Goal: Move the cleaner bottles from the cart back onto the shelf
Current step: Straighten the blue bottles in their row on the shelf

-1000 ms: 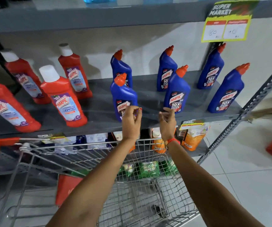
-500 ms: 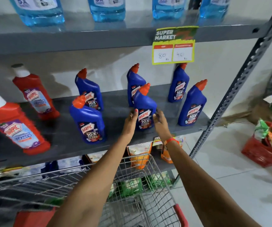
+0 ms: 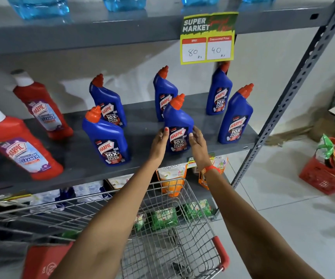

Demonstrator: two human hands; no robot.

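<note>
A blue cleaner bottle with an orange cap (image 3: 177, 121) stands upright at the front of the grey shelf (image 3: 102, 174). My left hand (image 3: 159, 142) presses its left side and my right hand (image 3: 198, 146) its right side, so both clasp its lower body. Several more blue bottles stand around it: one at front left (image 3: 106, 137), one at front right (image 3: 235, 115), others behind (image 3: 163, 91). Red cleaner bottles with white caps (image 3: 41, 109) fill the shelf's left part. The wire cart (image 3: 182, 190) sits below my arms.
A yellow price sign (image 3: 208, 38) hangs from the upper shelf, which holds pale blue bottles. The perforated shelf post (image 3: 283, 101) slants down at the right. A red basket of packets (image 3: 323, 178) sits on the tiled floor. Pouches line the lower shelf behind the cart.
My hands went from the shelf's front edge to either side of the middle blue bottle and closed in on it. The view swung right and nearer.
</note>
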